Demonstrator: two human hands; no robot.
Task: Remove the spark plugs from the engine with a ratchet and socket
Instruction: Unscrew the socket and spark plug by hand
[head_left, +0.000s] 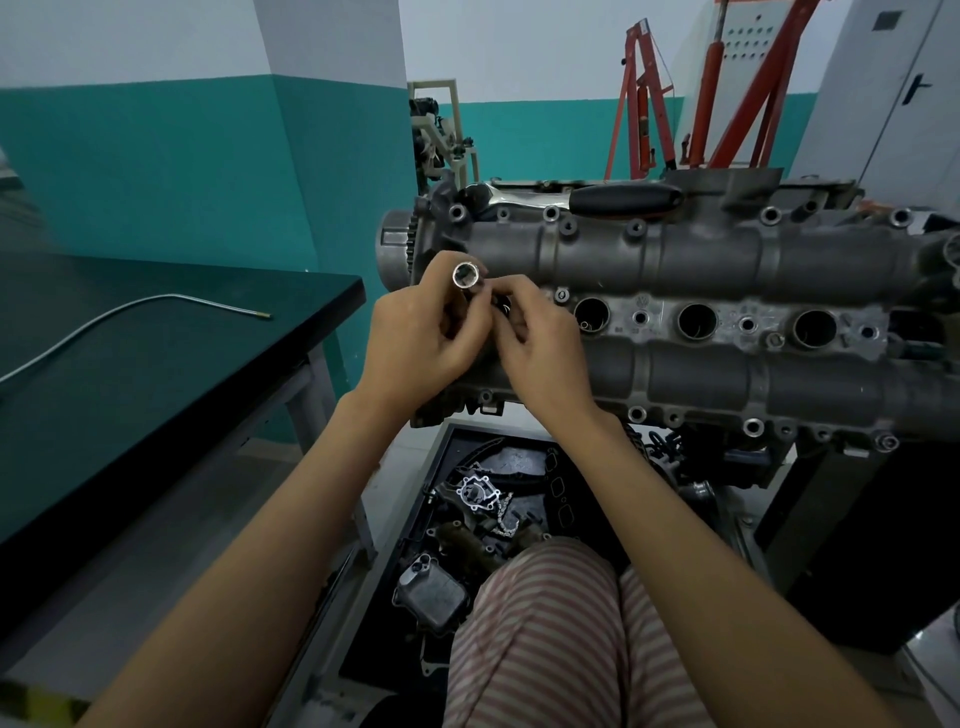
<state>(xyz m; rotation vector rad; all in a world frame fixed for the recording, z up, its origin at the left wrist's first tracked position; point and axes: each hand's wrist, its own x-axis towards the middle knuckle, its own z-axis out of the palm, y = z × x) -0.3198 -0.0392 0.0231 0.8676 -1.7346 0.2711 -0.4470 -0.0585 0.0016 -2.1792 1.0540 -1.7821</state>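
Observation:
A grey engine head (701, 260) fills the middle right, with three open spark plug wells (697, 321) visible in a row. My left hand (421, 338) grips a silver socket (464, 274), its open end facing me, just left of the wells. My right hand (535, 338) pinches at a small dark part right beside the socket; what it is stays hidden behind the fingers. A ratchet with a black handle (623, 199) lies along the far edge of the engine.
A dark bench (156, 364) with a bent metal tube (130, 312) stands at the left. Below the engine, a black tray (415, 519) holds several engine parts. A red engine hoist (701, 88) stands behind, near a white cabinet (893, 88).

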